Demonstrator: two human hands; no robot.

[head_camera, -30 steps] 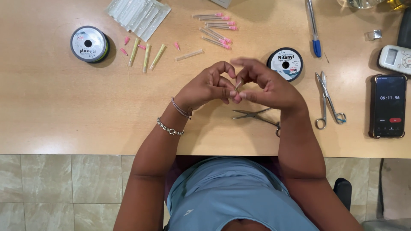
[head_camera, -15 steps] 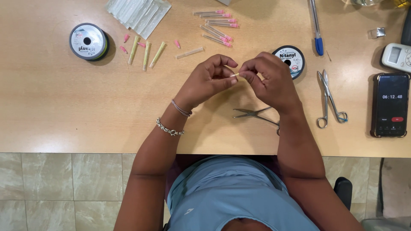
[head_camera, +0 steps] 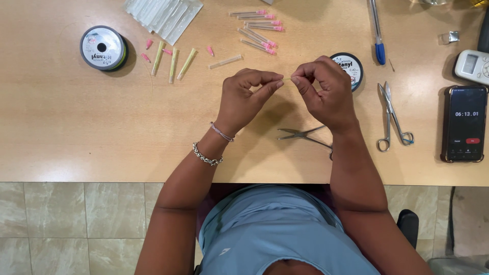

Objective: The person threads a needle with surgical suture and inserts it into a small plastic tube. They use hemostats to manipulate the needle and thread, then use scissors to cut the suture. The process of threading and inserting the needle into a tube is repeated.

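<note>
Carefully noted: left hand (head_camera: 248,97) and right hand (head_camera: 326,89) each pinched shut on a thin needle (head_camera: 288,78) held between fingertips, above the table (head_camera: 76,127). I judged steady, close pinches best; forceps (head_camera: 303,135) lay just beside.

A clear packet stack (head_camera: 164,16) lies top left, beside a round white-labelled spool (head_camera: 102,48). A dark phone screen (head_camera: 464,124) glows at right, below a small grey display (head_camera: 472,64).

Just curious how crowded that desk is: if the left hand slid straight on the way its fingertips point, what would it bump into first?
Almost at once the right hand: the left hand points toward it, their fingertips nearly meeting over a thin, barely visible piece.
</note>
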